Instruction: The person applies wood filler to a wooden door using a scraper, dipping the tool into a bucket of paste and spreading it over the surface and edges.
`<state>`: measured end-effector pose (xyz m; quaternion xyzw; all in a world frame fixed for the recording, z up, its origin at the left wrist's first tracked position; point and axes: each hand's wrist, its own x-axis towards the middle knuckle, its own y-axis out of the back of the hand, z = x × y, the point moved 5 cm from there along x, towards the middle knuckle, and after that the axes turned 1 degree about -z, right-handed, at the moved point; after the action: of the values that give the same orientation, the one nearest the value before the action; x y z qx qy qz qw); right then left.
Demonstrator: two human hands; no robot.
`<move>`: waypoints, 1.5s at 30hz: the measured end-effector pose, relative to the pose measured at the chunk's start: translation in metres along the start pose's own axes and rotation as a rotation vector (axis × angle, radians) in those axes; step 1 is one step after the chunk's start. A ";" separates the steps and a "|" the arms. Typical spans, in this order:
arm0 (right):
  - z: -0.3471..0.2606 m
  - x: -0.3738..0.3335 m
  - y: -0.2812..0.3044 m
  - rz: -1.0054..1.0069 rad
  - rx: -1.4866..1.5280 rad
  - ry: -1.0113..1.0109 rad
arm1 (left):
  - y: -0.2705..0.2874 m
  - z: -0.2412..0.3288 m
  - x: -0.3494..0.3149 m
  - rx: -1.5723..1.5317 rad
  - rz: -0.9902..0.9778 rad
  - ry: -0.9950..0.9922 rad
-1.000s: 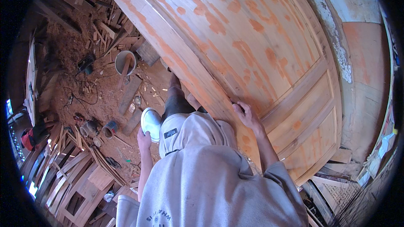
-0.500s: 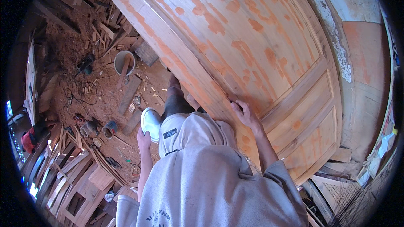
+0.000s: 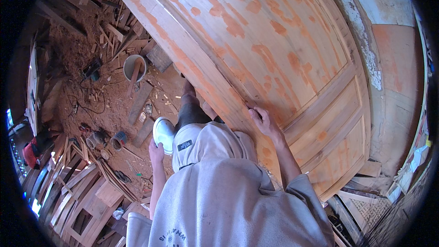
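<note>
A broad wooden panelled door (image 3: 219, 50) lies before me, with orange-brown filler patches smeared over its boards and frame. My right hand (image 3: 265, 122) rests over the long frame piece nearest me, beside the groove where the panel begins. Its fingers are curled and pinched at the tips; a small dark thing seems to be between them, too small to name. Down by my left side, my left hand (image 3: 157, 150) grips the rim of a white round plastic tub or lid (image 3: 163, 131), held close to my shorts. The inside of that white piece cannot be made out.
On the sawdust-covered floor (image 3: 116, 110) stand a white bucket (image 3: 136, 67) with a wooden stick and a blue-banded can (image 3: 119, 138). A dark power tool (image 3: 93, 70) with a cord lies nearby. Scrap wood (image 3: 84, 192) piles up at the left; a worn pale wall (image 3: 393, 64) rises at right.
My right hand has shifted very slightly left along the door's frame. My left hand and the white piece stay where they were.
</note>
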<state>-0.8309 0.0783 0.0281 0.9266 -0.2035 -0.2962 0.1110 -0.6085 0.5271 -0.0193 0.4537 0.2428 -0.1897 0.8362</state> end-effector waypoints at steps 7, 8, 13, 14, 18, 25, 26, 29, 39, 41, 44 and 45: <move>0.018 0.002 -0.004 0.026 -0.092 -0.026 | -0.001 0.000 0.001 -0.007 -0.014 0.023; 0.017 0.002 -0.003 0.039 -0.110 -0.028 | -0.001 0.000 0.000 0.007 -0.024 0.035; 0.021 0.003 -0.005 0.049 -0.123 -0.025 | -0.002 0.001 0.001 0.001 -0.010 0.010; 0.022 0.004 -0.005 0.039 -0.147 -0.044 | -0.002 -0.001 0.001 -0.005 -0.005 0.015; -0.009 0.005 -0.002 -0.036 -0.087 -0.135 | -0.004 -0.012 0.004 -0.015 -0.026 0.013; -0.017 0.011 -0.003 -0.014 -0.093 -0.025 | -0.005 -0.008 0.004 -0.016 -0.017 0.004; -0.019 0.012 -0.003 -0.005 -0.099 -0.005 | -0.005 -0.009 0.004 -0.024 -0.034 0.002; -0.021 0.015 -0.005 -0.046 -0.078 -0.045 | -0.006 -0.013 0.005 -0.033 -0.028 0.001; -0.023 0.017 -0.006 -0.018 -0.041 -0.004 | -0.006 0.004 0.003 -0.004 -0.030 -0.012; -0.022 0.017 -0.005 -0.009 -0.037 -0.012 | -0.005 0.012 0.002 0.029 -0.034 0.017; -0.018 0.020 -0.008 -0.077 -0.075 -0.161 | -0.005 0.007 0.004 -0.017 -0.022 -0.022; -0.017 0.021 -0.008 -0.079 -0.076 -0.161 | -0.005 0.004 0.004 -0.017 -0.021 -0.021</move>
<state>-0.8023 0.0778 0.0282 0.9021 -0.1639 -0.3815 0.1175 -0.6066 0.5205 -0.0231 0.4417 0.2405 -0.2013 0.8406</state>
